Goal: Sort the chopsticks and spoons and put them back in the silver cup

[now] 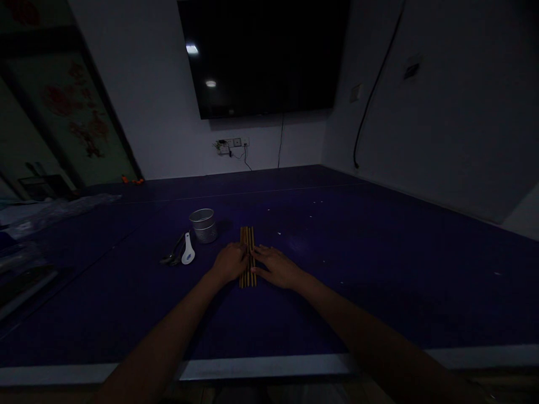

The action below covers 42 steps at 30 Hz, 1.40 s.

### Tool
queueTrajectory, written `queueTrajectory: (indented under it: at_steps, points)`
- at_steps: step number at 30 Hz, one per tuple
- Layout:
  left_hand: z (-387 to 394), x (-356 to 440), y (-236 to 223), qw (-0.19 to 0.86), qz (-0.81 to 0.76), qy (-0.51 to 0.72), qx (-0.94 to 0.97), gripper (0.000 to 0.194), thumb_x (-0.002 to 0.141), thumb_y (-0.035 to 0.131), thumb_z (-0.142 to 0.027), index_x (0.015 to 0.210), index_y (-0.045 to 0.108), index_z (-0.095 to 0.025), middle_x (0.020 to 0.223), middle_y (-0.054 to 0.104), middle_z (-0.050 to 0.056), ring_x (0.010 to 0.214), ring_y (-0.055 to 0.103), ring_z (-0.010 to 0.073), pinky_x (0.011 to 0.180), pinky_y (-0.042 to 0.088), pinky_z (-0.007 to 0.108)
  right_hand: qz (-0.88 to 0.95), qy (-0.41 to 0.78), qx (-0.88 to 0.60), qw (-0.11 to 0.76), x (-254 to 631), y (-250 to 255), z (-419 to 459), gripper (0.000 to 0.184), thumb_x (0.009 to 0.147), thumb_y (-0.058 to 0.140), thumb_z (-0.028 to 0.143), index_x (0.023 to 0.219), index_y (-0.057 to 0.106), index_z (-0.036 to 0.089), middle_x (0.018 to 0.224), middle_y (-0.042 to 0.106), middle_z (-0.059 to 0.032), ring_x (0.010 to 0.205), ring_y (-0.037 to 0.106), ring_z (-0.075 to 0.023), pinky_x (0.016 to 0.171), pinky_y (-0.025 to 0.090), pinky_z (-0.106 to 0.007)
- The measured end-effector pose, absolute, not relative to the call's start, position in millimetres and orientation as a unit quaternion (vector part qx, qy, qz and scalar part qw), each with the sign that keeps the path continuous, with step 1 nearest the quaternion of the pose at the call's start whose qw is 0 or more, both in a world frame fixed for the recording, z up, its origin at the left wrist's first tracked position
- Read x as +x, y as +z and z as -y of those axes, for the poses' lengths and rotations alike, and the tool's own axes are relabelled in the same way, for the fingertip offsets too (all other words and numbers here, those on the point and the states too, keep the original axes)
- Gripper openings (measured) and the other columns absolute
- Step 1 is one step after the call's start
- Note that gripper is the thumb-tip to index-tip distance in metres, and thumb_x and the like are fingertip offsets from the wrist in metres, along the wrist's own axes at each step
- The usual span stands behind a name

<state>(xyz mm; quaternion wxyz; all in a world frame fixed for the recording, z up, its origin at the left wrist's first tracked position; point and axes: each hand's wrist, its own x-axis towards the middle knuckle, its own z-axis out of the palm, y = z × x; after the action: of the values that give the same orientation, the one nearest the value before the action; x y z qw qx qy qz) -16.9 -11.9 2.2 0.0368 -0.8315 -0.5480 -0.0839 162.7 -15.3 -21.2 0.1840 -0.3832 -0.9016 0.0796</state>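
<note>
Several wooden chopsticks (248,278) lie side by side on the purple tabletop (320,314), pointing away from me. On their left edge rests my left hand (231,262), fingers curled down against them; whether it grips one I cannot make out. My right hand (275,266) is at their right edge with fingers stretched out and apart, the tips touching the sticks. Beyond my left hand stands a silver metal cup (204,226), upright. A white spoon (188,250) with a blue mark lies left of the cup, beside darker metal spoons (173,253).
Clear plastic wrapping (59,212) lies at the far left, with a dark flat object (27,286) nearer me. Small orange items (132,180) sit by the back wall. A television (265,56) hangs above sockets and cables (231,146). The table's pale front edge (269,366) runs below my arms.
</note>
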Motion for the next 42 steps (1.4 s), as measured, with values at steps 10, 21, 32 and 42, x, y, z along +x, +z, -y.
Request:
queueTrajectory:
  at_steps: [10,21,32,42]
  points:
    - [12.4,-16.9,4.2,0.031,0.558,-0.095,-0.824,0.033,0.094,0.037,-0.032,0.11,0.061,-0.015,0.106,0.068,0.013,0.101,0.062,0.0238,0.087,0.047,0.035,0.905,0.08,-0.378,0.177,162.7,-19.2,16.0,0.055,0.094,0.045,0.045,0.139,0.049,0.014,0.146,0.044,-0.017,0.137,0.038,-0.0311,0.11,0.033,-0.053]
    - [10.4,-17.9,2.0,0.03,0.549,-0.087,-0.831,0.032,0.094,0.036,-0.03,0.105,0.063,-0.016,0.101,0.068,0.012,0.097,0.063,0.0226,0.085,0.046,0.033,0.9,0.083,-0.387,0.181,162.7,-21.8,15.8,0.055,0.094,0.045,0.042,0.14,0.047,0.013,0.148,0.041,-0.0188,0.137,0.037,-0.031,0.11,0.031,-0.054]
    - [11.9,-16.9,3.0,0.022,0.553,-0.091,-0.828,0.033,0.094,0.037,-0.03,0.111,0.062,-0.017,0.105,0.068,0.012,0.098,0.062,0.0219,0.086,0.046,0.032,0.898,0.07,-0.39,0.191,162.5,-21.5,17.0,0.051,0.094,0.047,0.042,0.136,0.052,0.014,0.144,0.047,-0.0181,0.135,0.041,-0.0299,0.11,0.032,-0.052]
    - [12.8,-17.2,2.6,0.035,0.557,-0.104,-0.824,0.039,0.092,0.041,-0.031,0.124,0.059,-0.018,0.103,0.066,0.011,0.099,0.06,0.0233,0.084,0.046,0.033,0.888,0.038,-0.403,0.216,161.6,-13.2,13.9,0.036,0.095,0.047,0.034,0.122,0.063,0.015,0.124,0.065,-0.0144,0.12,0.055,-0.0256,0.101,0.041,-0.042]
